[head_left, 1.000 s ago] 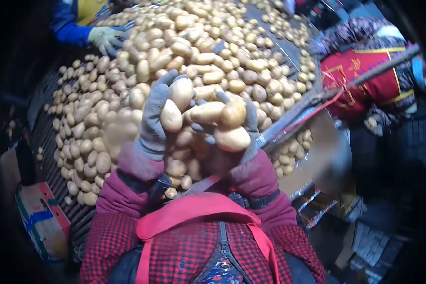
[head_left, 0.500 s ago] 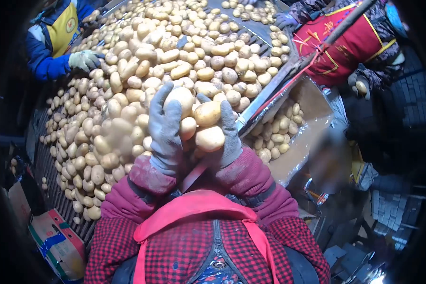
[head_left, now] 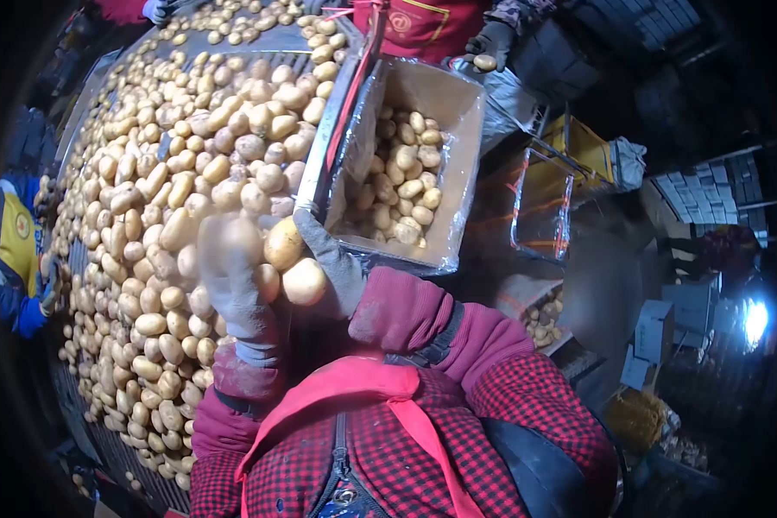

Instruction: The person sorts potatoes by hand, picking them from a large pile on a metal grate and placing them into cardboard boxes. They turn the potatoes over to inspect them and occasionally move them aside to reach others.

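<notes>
Several potatoes (head_left: 304, 281) are clasped between my two gloved hands in front of my chest. My left hand (head_left: 237, 293), in a grey glove, wraps the left side of the bunch; one pale potato at its fingers is blurred. My right hand (head_left: 341, 268), also gloved, cups the bunch from the right, its fingers beside the metal rail. Below and left of the hands spreads a large heap of loose potatoes (head_left: 151, 324). Just beyond my right hand stands a carton (head_left: 462, 164) lined with clear plastic, with potatoes inside.
A metal rail (head_left: 324, 147) with red cord runs between heap and carton. A co-worker in a red apron (head_left: 406, 30) stands across, a gloved hand (head_left: 492, 43) near a potato. Another in a yellow apron (head_left: 15, 229) is at the left. A yellow cart (head_left: 578, 155) stands right.
My view has swung to the right, so the carton now sits nearer the middle. Both hands still clasp the potatoes and have come close to the carton's near left corner.
</notes>
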The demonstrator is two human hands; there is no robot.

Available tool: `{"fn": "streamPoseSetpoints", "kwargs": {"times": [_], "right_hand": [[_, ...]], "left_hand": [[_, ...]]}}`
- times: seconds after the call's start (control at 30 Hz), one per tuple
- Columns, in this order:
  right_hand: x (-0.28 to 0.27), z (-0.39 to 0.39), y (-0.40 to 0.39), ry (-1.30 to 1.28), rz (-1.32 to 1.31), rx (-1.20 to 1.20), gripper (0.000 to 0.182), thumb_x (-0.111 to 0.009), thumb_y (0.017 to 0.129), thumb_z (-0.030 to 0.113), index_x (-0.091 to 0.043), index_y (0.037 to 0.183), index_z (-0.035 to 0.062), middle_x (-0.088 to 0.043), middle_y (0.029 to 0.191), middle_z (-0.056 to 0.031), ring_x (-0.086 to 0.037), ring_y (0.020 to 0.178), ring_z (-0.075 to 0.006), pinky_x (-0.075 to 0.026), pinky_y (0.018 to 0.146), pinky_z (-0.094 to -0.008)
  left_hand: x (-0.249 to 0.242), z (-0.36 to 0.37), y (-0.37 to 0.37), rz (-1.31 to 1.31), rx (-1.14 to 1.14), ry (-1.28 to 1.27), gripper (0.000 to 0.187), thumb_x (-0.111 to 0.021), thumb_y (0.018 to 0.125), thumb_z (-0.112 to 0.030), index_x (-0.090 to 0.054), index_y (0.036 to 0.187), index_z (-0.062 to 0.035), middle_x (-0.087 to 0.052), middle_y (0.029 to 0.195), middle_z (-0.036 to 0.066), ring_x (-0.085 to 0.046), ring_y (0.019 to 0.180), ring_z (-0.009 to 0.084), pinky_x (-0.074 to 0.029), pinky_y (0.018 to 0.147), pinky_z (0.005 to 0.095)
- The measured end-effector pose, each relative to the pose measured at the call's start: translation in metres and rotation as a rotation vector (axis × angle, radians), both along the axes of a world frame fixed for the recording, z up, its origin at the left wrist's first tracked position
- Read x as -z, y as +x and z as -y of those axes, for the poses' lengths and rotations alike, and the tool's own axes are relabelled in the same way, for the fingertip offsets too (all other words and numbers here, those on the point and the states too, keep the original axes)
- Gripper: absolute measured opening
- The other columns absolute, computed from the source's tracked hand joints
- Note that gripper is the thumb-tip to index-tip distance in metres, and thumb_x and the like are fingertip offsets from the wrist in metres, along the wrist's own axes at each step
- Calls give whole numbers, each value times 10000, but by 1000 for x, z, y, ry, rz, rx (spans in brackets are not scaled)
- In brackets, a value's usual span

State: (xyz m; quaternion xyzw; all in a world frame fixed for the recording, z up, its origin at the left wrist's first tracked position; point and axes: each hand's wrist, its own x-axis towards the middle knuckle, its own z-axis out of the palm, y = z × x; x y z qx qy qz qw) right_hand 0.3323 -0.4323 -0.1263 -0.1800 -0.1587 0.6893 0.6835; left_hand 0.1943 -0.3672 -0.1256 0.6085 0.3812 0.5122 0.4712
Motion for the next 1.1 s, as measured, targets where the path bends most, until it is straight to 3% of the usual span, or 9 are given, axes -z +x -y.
{"fn": "streamPoseSetpoints", "kwargs": {"times": [0.1,0.23,0.3,0.53,0.63,0.7,0.83,0.97,1.1], "right_hand": [[-9,22,12,-207,-20,17,625,-454,1115,526,-490,1529,60,-611,1435,-125,-597,1314,-229,-476,1154,-381],[19,37,15,-159,51,138,640,-458,1107,539,-487,1531,60,-605,1440,-127,-606,1301,-234,-469,1158,-393],[14,39,18,-216,-203,98,662,-467,1097,552,-490,1527,50,-587,1464,-131,-609,1295,-231,-457,1165,-395],[4,48,44,-171,-66,134,762,-396,1076,642,-488,1530,37,-584,1467,-133,-589,1319,-234,-459,1154,-387],[4,70,70,-60,104,197,699,-509,1079,533,-392,1606,89,-548,1515,-152,-564,1362,-256,-426,1188,-392],[12,89,88,-122,-73,266,665,-541,1081,450,-365,1619,101,-543,1515,-150,-569,1354,-259,-442,1177,-394],[42,121,118,-208,-449,400,652,-605,1085,283,-312,1646,127,-532,1517,-146,-580,1338,-265,-474,1157,-397],[58,156,160,-331,-489,616,516,-528,1078,545,-645,1292,90,-688,1247,-112,-687,1114,-243,-590,966,-401],[102,221,237,-263,-380,917,594,-548,1040,613,-637,1278,77,-682,1258,-146,-683,1108,-309,-590,964,-459]], "left_hand": [[15,6,9,-113,109,257,541,-627,1012,-37,-490,1524,-147,-489,1517,289,-567,1336,491,-534,1058,553],[7,22,27,-229,134,347,532,-632,1006,-25,-490,1509,-122,-501,1504,292,-592,1306,490,-546,1052,540],[2,29,32,-185,162,221,519,-612,1016,-8,-489,1508,-117,-496,1512,289,-597,1301,483,-552,1042,546],[-14,43,62,-126,163,-210,444,-517,1105,-195,-480,1488,26,-487,1535,245,-512,1402,379,-433,1175,460],[-4,41,81,-259,348,-67,514,-510,1108,-256,-452,1495,77,-492,1535,221,-515,1396,328,-401,1190,421],[-16,49,109,-236,327,-230,579,-641,1049,-303,-478,1474,57,-622,1344,168,-626,1198,244,-507,1046,381],[-8,74,163,-186,462,-268,523,-617,1065,-171,-453,1528,8,-546,1456,161,-552,1330,253,-423,1159,383],[0,99,234,-137,695,-257,548,-640,1047,-134,-444,1540,2,-569,1431,143,-586,1284,221,-448,1128,349],[-1,113,330,-149,1111,56,641,-727,968,-213,-466,1527,-36,-556,1442,225,-576,1319,344,-455,1123,413]]}}
